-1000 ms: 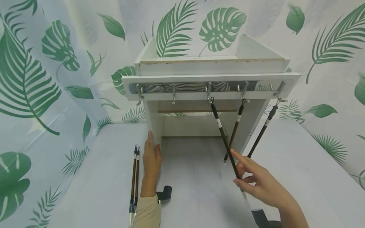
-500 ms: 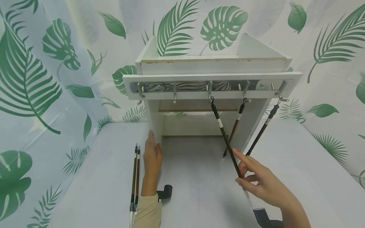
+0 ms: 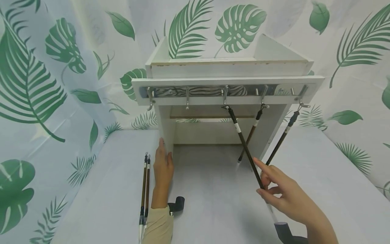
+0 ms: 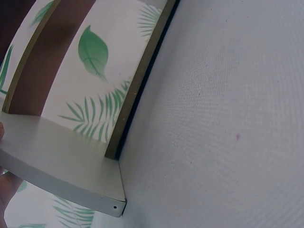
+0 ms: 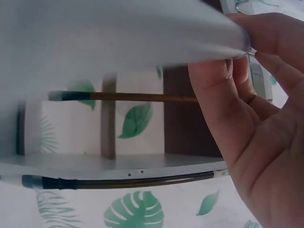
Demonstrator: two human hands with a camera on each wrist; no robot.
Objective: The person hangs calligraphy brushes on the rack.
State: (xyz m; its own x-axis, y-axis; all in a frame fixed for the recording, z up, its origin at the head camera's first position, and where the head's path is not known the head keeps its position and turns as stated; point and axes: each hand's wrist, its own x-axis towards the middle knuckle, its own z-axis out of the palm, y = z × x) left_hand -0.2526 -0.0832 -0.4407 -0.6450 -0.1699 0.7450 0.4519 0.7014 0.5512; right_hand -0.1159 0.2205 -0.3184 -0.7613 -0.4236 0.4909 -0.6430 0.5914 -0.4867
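Observation:
My right hand [image 3: 281,189] pinches a calligraphy brush [image 3: 245,144] with a dark handle, thumb against fingers near its lower end. The brush slants up left, its cord loop at the tip of the middle hook [image 3: 225,98]. In the right wrist view a blurred pale shape covers the held end. My left hand [image 3: 163,166] holds the front edge of the left side panel [image 3: 166,128] of a white hook rack, fingers outside, thumb inside. That panel [image 4: 61,161] also shows in the left wrist view, with fingertips at the frame's left edge.
Two more brushes hang from the right-hand hooks, one brown [image 3: 251,135] and one dark [image 3: 281,139]. Two brushes [image 3: 144,189] lie side by side on the white tabletop [image 3: 100,196], left of my left forearm. Leaf-patterned cloth [image 3: 91,37] stands behind.
My right hand has shifted slightly right with the brush's lower end. The brush's loop has tipped sideways at the middle hook. My left hand keeps its place on the panel.

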